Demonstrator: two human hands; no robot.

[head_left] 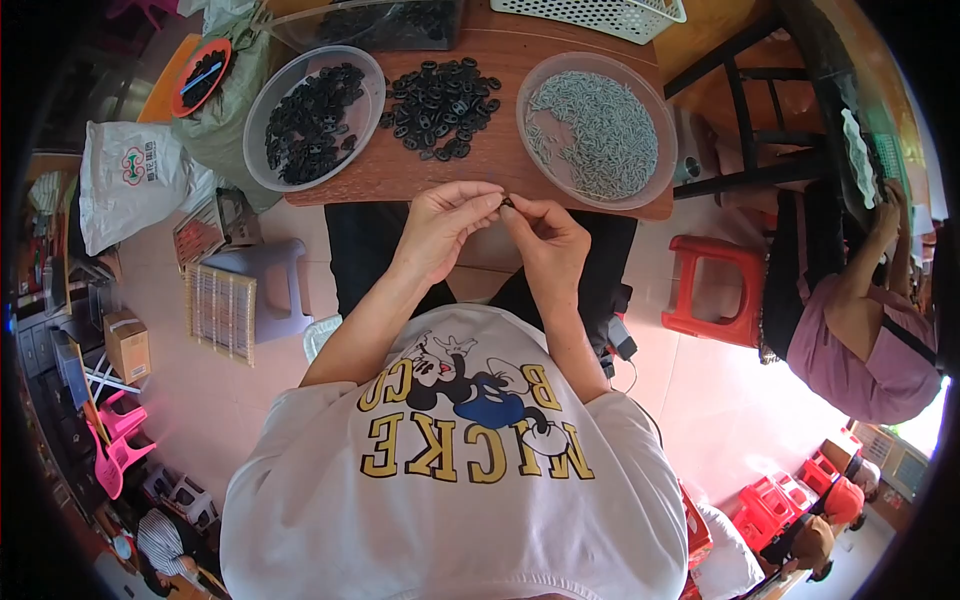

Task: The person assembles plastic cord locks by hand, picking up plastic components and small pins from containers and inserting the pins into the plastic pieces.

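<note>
Just off the near edge of the wooden table, my left hand [447,222] and my right hand [549,238] meet fingertip to fingertip. Both pinch a small dark part [507,202], mostly covered by the fingers; its exact kind is too small to make out. Beyond them on the table lies a loose pile of small black oval plastic pieces with holes [440,108]. To its left, a clear round tub [378,90] holds similar black pieces [310,125]. On the right, another clear tub [667,150] contains many small silvery screw-like pins [610,140].
A clear bin of black pieces [390,25] and a white perforated basket [600,15] stand at the table's [400,180] far side. Sacks [130,185] and a grey-blue stool [285,290] are at left. A red stool [712,290] and a seated person [860,340] are at right.
</note>
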